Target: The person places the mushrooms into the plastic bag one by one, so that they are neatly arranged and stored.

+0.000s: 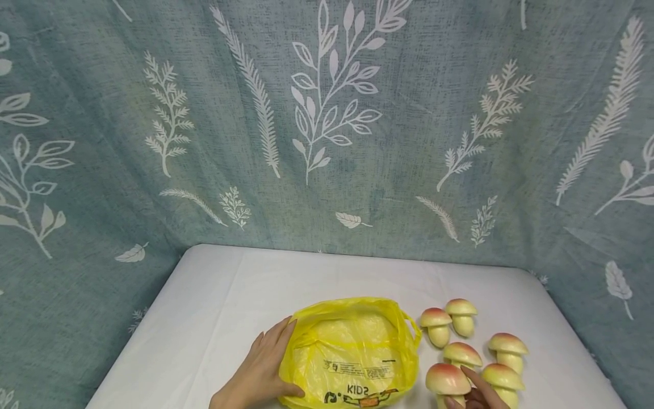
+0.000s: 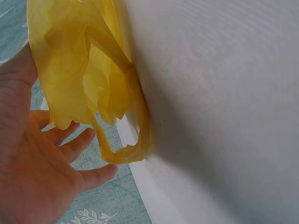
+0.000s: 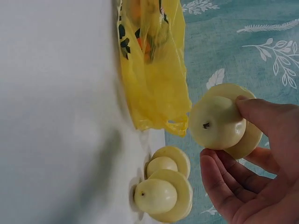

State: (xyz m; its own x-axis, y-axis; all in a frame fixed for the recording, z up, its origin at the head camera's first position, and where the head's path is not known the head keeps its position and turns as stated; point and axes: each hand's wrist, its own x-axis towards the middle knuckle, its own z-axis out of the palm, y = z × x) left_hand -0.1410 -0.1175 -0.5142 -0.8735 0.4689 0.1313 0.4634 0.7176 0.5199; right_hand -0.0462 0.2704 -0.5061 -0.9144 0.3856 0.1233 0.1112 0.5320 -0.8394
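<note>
A yellow plastic bag (image 1: 352, 335) with dark print lies on the white table, its mouth spread wide. My left hand (image 1: 263, 363) rests against the bag's left side, thumb over the near edge. In the left wrist view the fingers of that hand (image 2: 51, 154) are spread and fairly straight beside the bag and its handle loop (image 2: 124, 154). To the right of the bag, my right hand (image 1: 480, 393) holds a toy mushroom (image 1: 448, 379) with a red-tinted cap. The right wrist view shows the mushroom's pale underside (image 3: 217, 123) between thumb and fingers, raised off the table.
Several similar mushrooms stand right of the bag: a pair at the back (image 1: 462, 315), one (image 1: 462, 355) behind the held one, and two more (image 1: 507, 346) at the far right. A leaf-patterned green curtain (image 1: 327, 142) surrounds the white tabletop (image 1: 214, 307).
</note>
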